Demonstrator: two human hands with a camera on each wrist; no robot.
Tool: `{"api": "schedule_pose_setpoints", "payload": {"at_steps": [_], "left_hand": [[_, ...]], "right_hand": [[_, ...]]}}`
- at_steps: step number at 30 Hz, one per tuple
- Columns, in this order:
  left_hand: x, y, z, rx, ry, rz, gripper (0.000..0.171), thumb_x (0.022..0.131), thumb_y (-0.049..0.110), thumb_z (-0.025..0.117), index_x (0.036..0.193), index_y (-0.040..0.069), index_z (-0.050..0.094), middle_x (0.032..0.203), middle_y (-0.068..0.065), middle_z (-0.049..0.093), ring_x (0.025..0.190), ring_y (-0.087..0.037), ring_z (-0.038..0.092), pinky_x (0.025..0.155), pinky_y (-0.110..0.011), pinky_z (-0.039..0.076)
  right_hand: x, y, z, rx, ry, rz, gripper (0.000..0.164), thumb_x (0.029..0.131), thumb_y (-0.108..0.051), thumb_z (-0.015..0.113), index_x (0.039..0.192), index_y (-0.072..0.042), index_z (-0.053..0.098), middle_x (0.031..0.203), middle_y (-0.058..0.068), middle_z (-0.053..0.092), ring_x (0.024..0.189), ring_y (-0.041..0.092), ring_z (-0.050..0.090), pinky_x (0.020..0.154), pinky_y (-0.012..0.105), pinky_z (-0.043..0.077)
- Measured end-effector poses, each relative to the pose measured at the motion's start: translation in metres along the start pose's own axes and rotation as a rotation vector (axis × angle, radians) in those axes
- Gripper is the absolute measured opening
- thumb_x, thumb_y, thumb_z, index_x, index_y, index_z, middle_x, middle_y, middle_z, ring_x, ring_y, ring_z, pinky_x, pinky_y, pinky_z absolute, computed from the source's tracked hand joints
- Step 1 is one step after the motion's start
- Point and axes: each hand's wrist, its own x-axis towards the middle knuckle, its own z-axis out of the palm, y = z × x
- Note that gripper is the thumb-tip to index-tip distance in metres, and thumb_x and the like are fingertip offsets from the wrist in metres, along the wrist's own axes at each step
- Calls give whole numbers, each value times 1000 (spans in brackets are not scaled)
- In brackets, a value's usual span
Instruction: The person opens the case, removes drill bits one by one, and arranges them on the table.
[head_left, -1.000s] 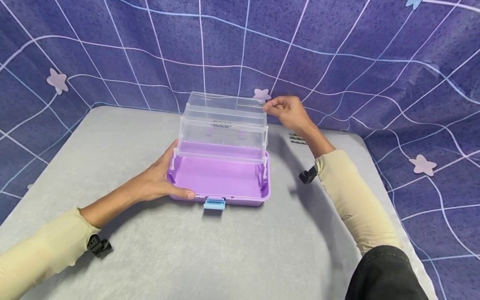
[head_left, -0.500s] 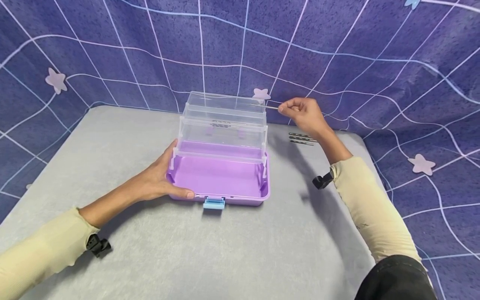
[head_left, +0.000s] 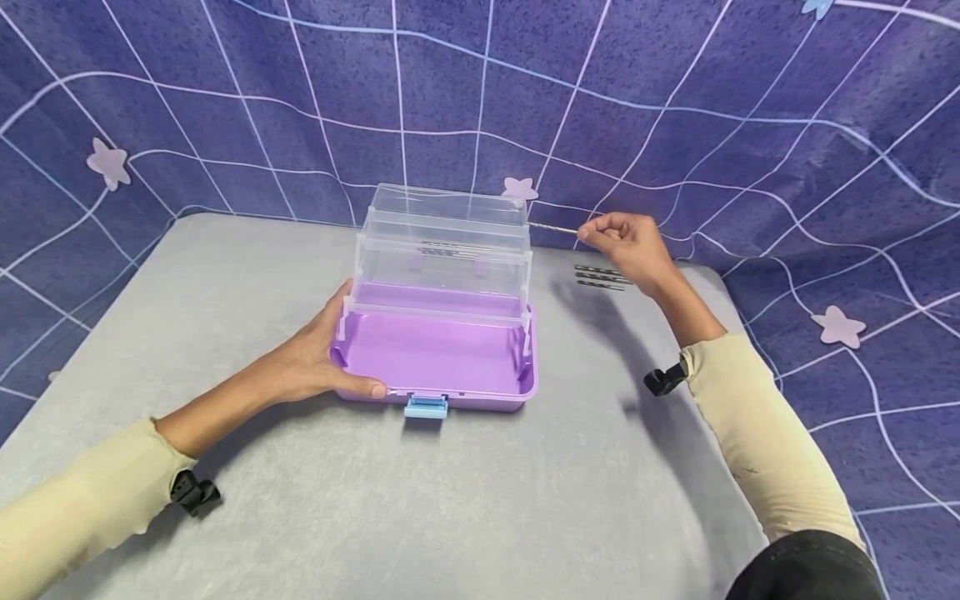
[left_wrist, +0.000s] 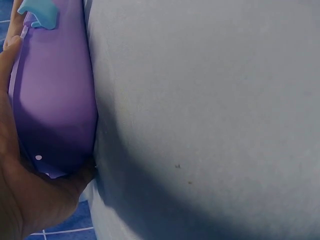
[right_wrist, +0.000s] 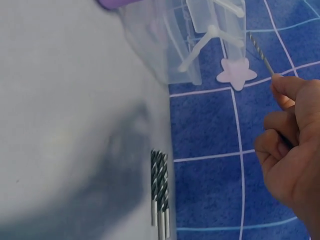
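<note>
A purple toolbox (head_left: 435, 357) with a blue latch (head_left: 426, 407) stands unfolded on the table, its clear tiers rising in steps behind the base. My left hand (head_left: 311, 362) grips the box's left end, thumb along the front rim; the left wrist view shows fingers around the purple side (left_wrist: 55, 95). Between thumb and fingertips my right hand (head_left: 632, 248) pinches a thin drill bit (head_left: 553, 227), its fluted tip pointing left, just off the right end of the top tray (head_left: 450, 202). Several slim drill bits (head_left: 453, 248) show through the clear middle tier.
Several thicker dark drill bits (head_left: 600, 275) lie side by side on the grey table (head_left: 480, 500), below my right hand; the right wrist view shows their spiral flutes (right_wrist: 160, 182). A blue patterned cloth (head_left: 645, 100) with star shapes stands behind and beside the table.
My right hand has moved right and slightly lower, drawing the thin drill bit out past the top tray's right end. The left hand and the toolbox stay put.
</note>
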Motion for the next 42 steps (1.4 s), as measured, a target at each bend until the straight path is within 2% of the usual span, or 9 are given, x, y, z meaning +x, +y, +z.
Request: {"api": "schedule_pose_setpoints", "payload": {"at_steps": [7,12,14,18,24,26,31,36,42], "left_hand": [[0,1,1,-3,10,23,163,74,28,109,181,32,-13,177,-22,37,137,-42,69,121,-62,54],[1,1,1,-35,6,42,160,74,25,110,182,33,-8,172,-19,43,136,-41,70,117,-59,57],[2,1,1,-21,6,41,160,74,27,110,182,33,-8,173,-17,43,136,-39,70,118,-58,56],[2,-1,1,-17,2,37,161,74,27,109,181,35,-10,175,-16,41,138,-39,68,120,-58,54],[2,0,1,-50,-4,42,160,75,24,109,181,35,-10,174,-16,42,137,-39,69,116,-54,58],[2,0,1,-43,-3,38,161,75,25,109,181,36,-11,175,-15,41,137,-39,69,117,-52,57],[1,-1,1,3,8,24,162,75,31,109,181,36,-14,178,-15,38,139,-37,68,122,-57,51],[-1,0,0,36,19,17,163,74,35,110,180,37,-14,181,-16,34,142,-38,64,128,-63,44],[-1,1,0,49,21,12,165,74,36,110,180,36,-16,183,-16,30,143,-38,63,130,-64,42]], "right_hand": [[-9,13,-8,3,17,24,18,105,-29,80,109,-12,83,63,-17,57,67,1,48,66,22,45],[-16,24,-14,8,31,29,16,105,-28,81,107,-12,84,59,-17,48,59,-1,40,57,22,37],[-19,28,-17,4,30,31,14,105,-26,80,106,-13,84,59,-17,45,57,-1,37,54,23,34],[-25,38,-23,-4,24,41,10,106,-23,80,107,-14,84,61,-17,53,63,0,46,59,21,41],[-30,56,-31,-19,20,59,26,107,-24,79,118,0,81,75,-21,71,79,-1,58,68,17,47],[-32,63,-33,-31,20,71,29,107,-24,78,119,2,80,74,-23,70,81,-2,57,68,17,46],[-38,80,-37,-53,6,114,27,107,-25,77,119,-1,81,75,-25,67,84,-1,56,69,19,44],[-42,94,-40,-89,-36,132,36,109,-27,76,125,4,78,79,-27,69,77,-1,51,65,21,41],[-47,106,-42,-90,-53,168,35,109,-22,74,129,7,76,67,-21,58,64,-1,43,56,23,35]]}}
